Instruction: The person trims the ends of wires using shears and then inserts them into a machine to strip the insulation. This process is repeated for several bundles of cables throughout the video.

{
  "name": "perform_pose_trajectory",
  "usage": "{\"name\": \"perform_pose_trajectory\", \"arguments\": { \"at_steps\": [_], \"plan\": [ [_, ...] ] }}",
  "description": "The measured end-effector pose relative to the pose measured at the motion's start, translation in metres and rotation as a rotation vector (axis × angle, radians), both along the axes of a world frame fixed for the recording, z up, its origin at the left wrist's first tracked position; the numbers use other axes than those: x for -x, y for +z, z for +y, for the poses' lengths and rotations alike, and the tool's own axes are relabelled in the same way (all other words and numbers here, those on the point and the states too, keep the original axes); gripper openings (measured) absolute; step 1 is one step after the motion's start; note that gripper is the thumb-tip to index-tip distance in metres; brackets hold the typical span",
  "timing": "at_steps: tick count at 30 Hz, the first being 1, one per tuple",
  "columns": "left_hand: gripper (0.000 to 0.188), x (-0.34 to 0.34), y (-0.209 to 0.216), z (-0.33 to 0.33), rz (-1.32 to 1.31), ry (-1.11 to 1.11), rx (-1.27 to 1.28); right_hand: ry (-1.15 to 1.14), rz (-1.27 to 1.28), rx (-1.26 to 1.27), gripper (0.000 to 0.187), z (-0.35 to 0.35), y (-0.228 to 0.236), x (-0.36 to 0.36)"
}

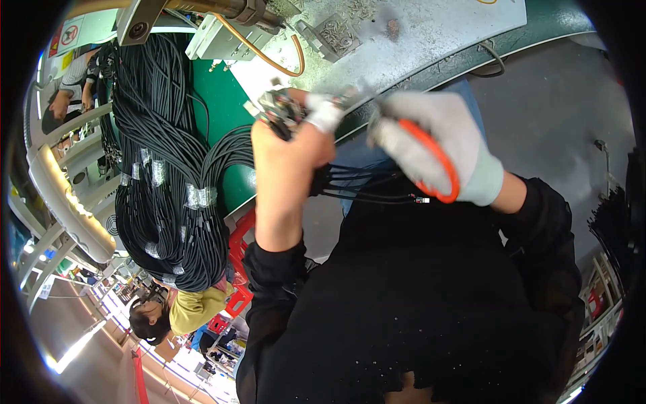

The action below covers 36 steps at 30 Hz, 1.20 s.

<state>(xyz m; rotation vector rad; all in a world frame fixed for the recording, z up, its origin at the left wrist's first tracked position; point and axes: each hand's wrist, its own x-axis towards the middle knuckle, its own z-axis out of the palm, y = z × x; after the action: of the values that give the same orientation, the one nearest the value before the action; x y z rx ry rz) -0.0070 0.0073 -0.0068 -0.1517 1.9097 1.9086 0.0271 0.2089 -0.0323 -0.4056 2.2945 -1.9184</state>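
Observation:
My left hand [286,151], with white covers on its thumb and a finger, is closed round a bundle of thin black cables [363,176]. The stripped cable ends [281,111], with small coloured wires and light connectors, stick up out of its grip. One cable with a small white connector [422,200] trails to the right. My right hand [441,135], in a white glove, grips an orange-handled hand tool [436,153]. Motion blurs the tool's head beside the bench edge, so I cannot tell whether it is pliers or cutters.
Thick hanks of black cable [161,101], tied with clear wrap, hang over the green bench at the left. A machine with a yellow tube [299,57] and a metal block [333,39] stands on the scrap-strewn white plate [464,30]. Co-workers sit further left, near a red stool [240,262].

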Motion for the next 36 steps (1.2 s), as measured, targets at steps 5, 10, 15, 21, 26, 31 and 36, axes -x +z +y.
{"name": "perform_pose_trajectory", "arguments": {
  "at_steps": [5, 10, 15, 21, 26, 31, 36],
  "plan": [
    [0.010, 0.039, -0.023, -0.022, -0.201, 0.059, -0.448, -0.047, -0.221, -0.077, 0.020, 0.016, 0.011, 0.046],
    [0.006, 0.071, -0.026, -0.013, -0.155, -0.036, -0.437, 0.074, 0.569, -0.364, 0.028, 0.008, -0.003, 0.111],
    [0.011, 0.079, -0.019, -0.007, -0.081, -0.070, -0.211, 0.243, -0.272, -0.007, 0.031, 0.008, 0.012, 0.127],
    [0.014, 0.079, -0.011, -0.002, 0.068, -0.104, 0.040, 0.271, -0.401, -0.007, 0.029, 0.008, 0.024, 0.134],
    [0.015, 0.074, -0.011, -0.003, 0.251, -0.111, 0.236, 0.409, -0.297, 0.055, 0.026, 0.012, 0.014, 0.140],
    [0.014, 0.065, -0.015, 0.004, 0.330, 0.000, 0.196, 0.513, -0.304, 0.284, 0.025, 0.016, 0.001, 0.139],
    [0.007, 0.066, -0.017, 0.005, 0.349, 0.003, 0.200, 0.509, 0.009, 0.106, 0.027, 0.016, -0.005, 0.144]
  ]
}}
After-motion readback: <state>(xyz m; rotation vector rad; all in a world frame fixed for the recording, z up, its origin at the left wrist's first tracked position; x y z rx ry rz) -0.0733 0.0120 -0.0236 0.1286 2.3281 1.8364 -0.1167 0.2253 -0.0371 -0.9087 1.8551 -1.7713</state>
